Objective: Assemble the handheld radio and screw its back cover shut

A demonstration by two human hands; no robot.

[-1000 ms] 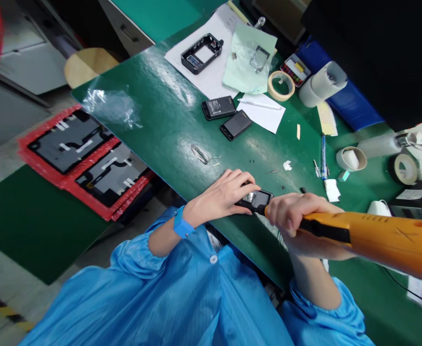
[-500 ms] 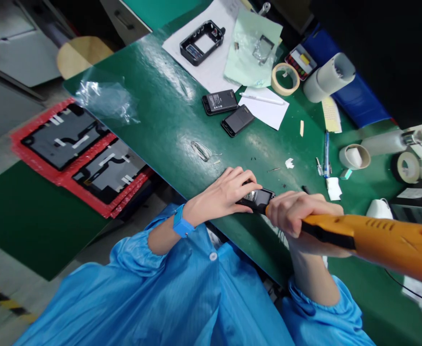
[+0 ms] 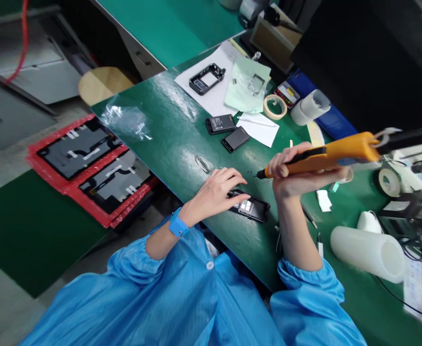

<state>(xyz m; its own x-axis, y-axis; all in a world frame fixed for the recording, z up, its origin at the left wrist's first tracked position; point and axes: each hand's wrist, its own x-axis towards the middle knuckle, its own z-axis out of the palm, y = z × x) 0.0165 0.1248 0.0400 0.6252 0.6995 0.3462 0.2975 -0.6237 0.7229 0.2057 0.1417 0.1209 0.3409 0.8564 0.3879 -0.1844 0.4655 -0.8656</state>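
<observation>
A black handset housing point(image 3: 256, 209) lies flat on the green bench, with a light patch inside it. My left hand point(image 3: 218, 192) is at its left end, partly covering it. The thumb lies over the housing while the other fingers are spread beyond its far edge; whether they touch it I cannot tell. In my right hand point(image 3: 286, 166) is an orange electric screwdriver point(image 3: 319, 156), with fingers wrapped round its front part. Its dark tip points left, close to several tiny dark screws point(image 3: 249, 172), apart from the housing.
Two black battery-like blocks point(image 3: 220, 124) and another black housing point(image 3: 206, 79) lie farther back. A coil of thin wire point(image 3: 204, 164) is beyond my left hand. A tape roll point(image 3: 275, 106) and a white cylinder point(image 3: 367, 252) stand right. Red bubble-wrap trays point(image 3: 67, 187) sit left.
The screwdriver has come off the housing and swung away from me, up to the small screws. My left fingers have loosened, and more of the housing shows. The view has shifted.
</observation>
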